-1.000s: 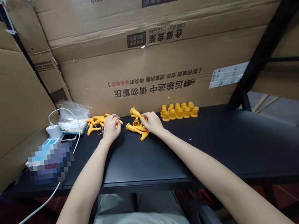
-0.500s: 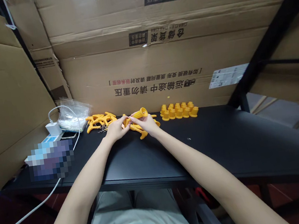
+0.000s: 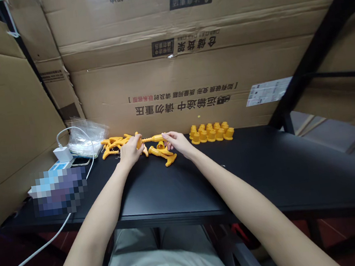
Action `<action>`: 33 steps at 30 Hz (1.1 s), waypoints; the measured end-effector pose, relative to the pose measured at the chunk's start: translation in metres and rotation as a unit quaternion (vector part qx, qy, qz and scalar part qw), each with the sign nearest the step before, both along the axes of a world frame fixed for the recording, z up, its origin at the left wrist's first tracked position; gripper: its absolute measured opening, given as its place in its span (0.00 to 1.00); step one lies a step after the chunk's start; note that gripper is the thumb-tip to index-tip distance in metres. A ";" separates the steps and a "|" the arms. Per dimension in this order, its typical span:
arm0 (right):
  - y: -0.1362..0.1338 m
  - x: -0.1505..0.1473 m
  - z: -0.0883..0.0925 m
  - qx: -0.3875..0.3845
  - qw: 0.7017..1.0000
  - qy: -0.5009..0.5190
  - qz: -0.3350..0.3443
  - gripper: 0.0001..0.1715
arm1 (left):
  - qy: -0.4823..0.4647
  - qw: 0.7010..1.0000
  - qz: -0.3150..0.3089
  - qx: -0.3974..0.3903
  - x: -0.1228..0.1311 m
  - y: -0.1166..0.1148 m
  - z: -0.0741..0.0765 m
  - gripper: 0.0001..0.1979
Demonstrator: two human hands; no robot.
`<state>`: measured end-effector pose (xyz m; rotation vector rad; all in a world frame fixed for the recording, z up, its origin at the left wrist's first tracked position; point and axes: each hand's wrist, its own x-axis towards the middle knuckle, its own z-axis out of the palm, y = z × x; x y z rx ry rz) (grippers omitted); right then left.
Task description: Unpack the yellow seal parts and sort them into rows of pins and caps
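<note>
My left hand [image 3: 130, 150] is closed round the left end of a yellow plastic piece with a ribbed shaft [image 3: 148, 140]. Its smooth, thicker right part [image 3: 157, 138] is pinched between the fingers of my right hand [image 3: 177, 142]. The piece lies almost level between both hands. Just below it, several yellow T-handled pieces [image 3: 170, 159] rest in a small heap on the black table [image 3: 172, 190]. Loose yellow curved handles [image 3: 110, 152] are piled to the left, partly hidden by my left hand.
Rows of yellow flanged caps [image 3: 211, 135] stand at the right, by the cardboard wall [image 3: 170, 75]. To the left are a clear plastic bag [image 3: 86, 134], a phone [image 3: 80, 161], a white charger [image 3: 63, 153] and its cable [image 3: 55, 237]. Small metal bits lie near the handle pile.
The thick tubular part swung from tilted, open end towards me, to level between my hands. My left hand shifted slightly left and up, spreading the hands apart.
</note>
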<state>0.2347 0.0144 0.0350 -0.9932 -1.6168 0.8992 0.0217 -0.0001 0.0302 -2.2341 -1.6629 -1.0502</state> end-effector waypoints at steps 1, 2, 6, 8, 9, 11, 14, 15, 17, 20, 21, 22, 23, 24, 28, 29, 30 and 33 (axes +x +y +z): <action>0.002 0.002 -0.001 0.019 1.000 -0.016 0.010 0.28 | 0.001 1.000 -0.007 -0.005 -0.001 0.000 0.000 0.18; 0.003 0.004 -0.002 0.047 0.998 -0.039 0.016 0.26 | 0.001 1.000 -0.012 -0.010 -0.002 0.000 0.000 0.17; 0.003 0.012 -0.001 0.202 0.958 -0.202 -0.010 0.17 | -0.002 0.999 -0.016 -0.028 -0.003 0.000 0.002 0.17; -0.001 0.015 0.001 0.267 0.919 -0.286 -0.043 0.15 | 0.001 0.999 -0.012 -0.031 -0.003 -0.001 0.002 0.17; -0.003 0.016 0.002 0.289 0.901 -0.318 -0.056 0.15 | 0.003 0.999 -0.009 -0.031 -0.002 -0.002 0.003 0.17; -0.008 0.016 0.004 0.310 0.877 -0.361 -0.070 0.14 | 0.005 1.000 -0.006 -0.030 -0.001 -0.003 0.003 0.17; -0.012 0.012 0.004 0.316 0.858 -0.397 -0.071 0.15 | 0.010 0.999 -0.012 -0.028 0.000 -0.004 0.003 0.18; -0.013 0.010 0.003 0.318 0.853 -0.407 -0.074 0.15 | 0.012 0.999 -0.015 -0.028 0.000 -0.004 0.003 0.18; -0.012 0.007 0.000 0.315 0.843 -0.428 -0.082 0.15 | 0.017 0.999 -0.018 -0.029 0.002 -0.004 0.002 0.18; -0.009 0.006 -0.005 0.300 0.834 -0.455 -0.085 0.16 | 0.024 0.999 -0.018 -0.029 0.004 -0.004 0.001 0.18; -0.007 0.005 -0.006 0.298 0.832 -0.462 -0.081 0.16 | 0.025 0.999 -0.019 -0.028 0.005 -0.004 0.001 0.18; -0.006 0.005 -0.007 0.299 0.828 -0.468 -0.080 0.15 | 0.025 0.999 -0.020 -0.028 0.006 -0.005 0.001 0.18; -0.006 0.005 -0.008 0.303 0.823 -0.474 -0.082 0.15 | 0.024 0.999 -0.020 -0.029 0.006 -0.005 0.001 0.18; -0.005 0.005 -0.008 0.308 0.816 -0.481 -0.088 0.14 | 0.023 0.999 -0.018 -0.031 0.007 -0.005 0.001 0.18; -0.007 0.005 -0.003 0.320 0.793 -0.503 -0.126 0.12 | 0.022 0.999 -0.006 -0.043 0.008 -0.007 0.003 0.18; -0.008 0.006 -0.002 0.318 0.792 -0.503 -0.134 0.13 | 0.022 0.999 -0.002 -0.047 0.007 -0.008 0.003 0.18; -0.008 0.007 -0.001 0.315 0.795 -0.499 -0.142 0.14 | 0.022 0.998 0.002 -0.051 0.007 -0.008 0.004 0.18; -0.007 0.013 0.000 0.304 0.810 -0.477 -0.152 0.14 | 0.022 0.998 0.013 -0.059 0.004 -0.008 0.005 0.17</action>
